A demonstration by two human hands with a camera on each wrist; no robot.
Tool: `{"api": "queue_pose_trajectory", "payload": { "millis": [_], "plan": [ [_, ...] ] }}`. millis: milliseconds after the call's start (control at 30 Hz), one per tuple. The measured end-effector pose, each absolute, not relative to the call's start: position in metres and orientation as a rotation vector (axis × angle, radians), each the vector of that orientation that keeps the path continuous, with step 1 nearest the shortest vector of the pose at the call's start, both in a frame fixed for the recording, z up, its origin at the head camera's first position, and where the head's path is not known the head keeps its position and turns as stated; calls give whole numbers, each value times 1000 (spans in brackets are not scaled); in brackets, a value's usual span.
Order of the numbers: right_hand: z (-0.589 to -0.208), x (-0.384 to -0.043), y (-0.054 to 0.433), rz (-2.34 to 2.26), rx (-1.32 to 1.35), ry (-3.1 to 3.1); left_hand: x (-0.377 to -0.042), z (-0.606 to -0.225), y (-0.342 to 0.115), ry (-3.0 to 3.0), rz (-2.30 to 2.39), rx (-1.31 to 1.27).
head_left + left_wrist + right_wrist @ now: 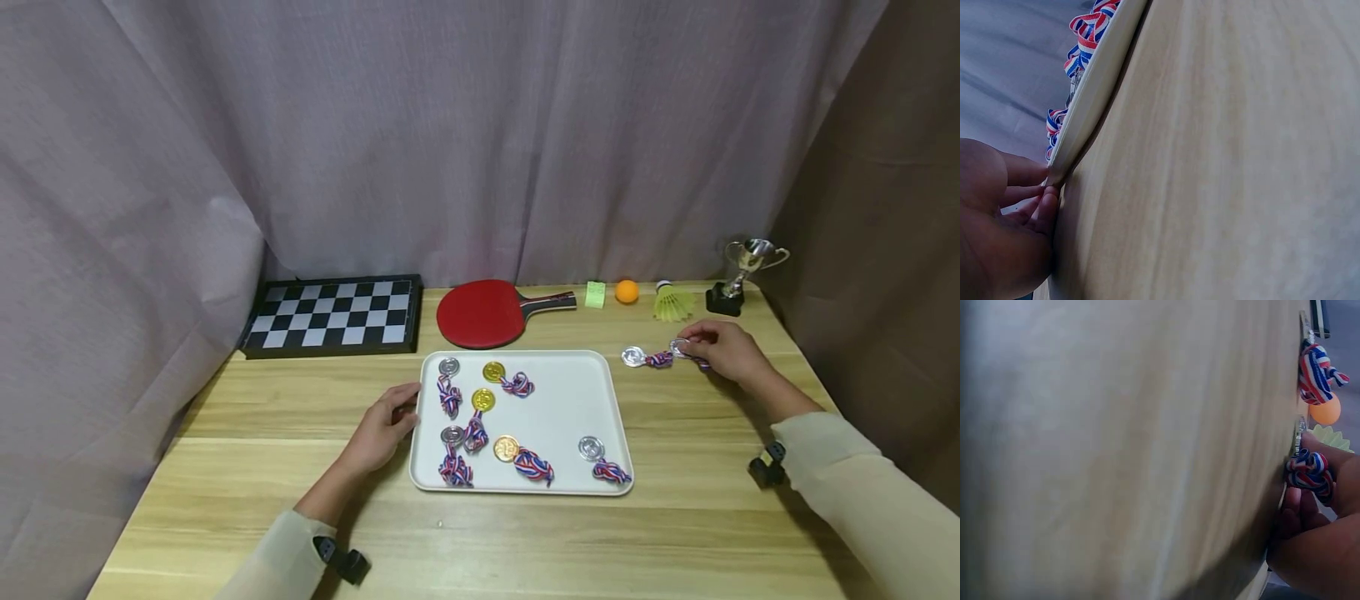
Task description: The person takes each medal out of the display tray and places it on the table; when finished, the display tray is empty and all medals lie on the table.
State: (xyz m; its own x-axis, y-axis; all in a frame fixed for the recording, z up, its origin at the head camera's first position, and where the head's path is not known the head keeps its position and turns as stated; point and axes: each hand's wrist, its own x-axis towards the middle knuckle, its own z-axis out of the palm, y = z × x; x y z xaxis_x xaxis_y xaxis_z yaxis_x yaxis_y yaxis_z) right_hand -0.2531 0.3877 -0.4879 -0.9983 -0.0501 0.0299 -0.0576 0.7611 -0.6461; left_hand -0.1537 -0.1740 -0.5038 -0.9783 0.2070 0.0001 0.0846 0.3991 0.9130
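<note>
My right hand [723, 354] pinches a silver medal [679, 347] at the right of the table; its red, white and blue ribbon [1310, 470] is bunched beneath the palm. Another silver medal [633, 357] lies just left of it with a knotted ribbon [1317, 374]. At the left rim of a white tray [555, 358], my left hand [378, 433] holds the edge with its fingertips. Three silver medals, one of them at the lower right [591, 448], lie on the tray among two gold medals [483, 400] and a copper-gold one [506, 448], all with bundled ribbons.
Along the back stand or lie a chessboard [333, 315], a red table tennis bat [480, 315], a green block [595, 294], an orange ball [627, 292], a yellow shuttlecock [671, 304] and a trophy cup [738, 275]. Grey curtain [465, 142] hangs behind the wooden table [480, 542].
</note>
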Motion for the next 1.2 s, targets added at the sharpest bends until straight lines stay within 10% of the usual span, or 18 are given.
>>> {"api": "queue_pose_trajectory", "payload": {
  "millis": [1200],
  "plan": [
    [-434, -203, 352, 1025, 123, -2836, -153, -505, -173, 2547, 1642, 259]
  ]
}}
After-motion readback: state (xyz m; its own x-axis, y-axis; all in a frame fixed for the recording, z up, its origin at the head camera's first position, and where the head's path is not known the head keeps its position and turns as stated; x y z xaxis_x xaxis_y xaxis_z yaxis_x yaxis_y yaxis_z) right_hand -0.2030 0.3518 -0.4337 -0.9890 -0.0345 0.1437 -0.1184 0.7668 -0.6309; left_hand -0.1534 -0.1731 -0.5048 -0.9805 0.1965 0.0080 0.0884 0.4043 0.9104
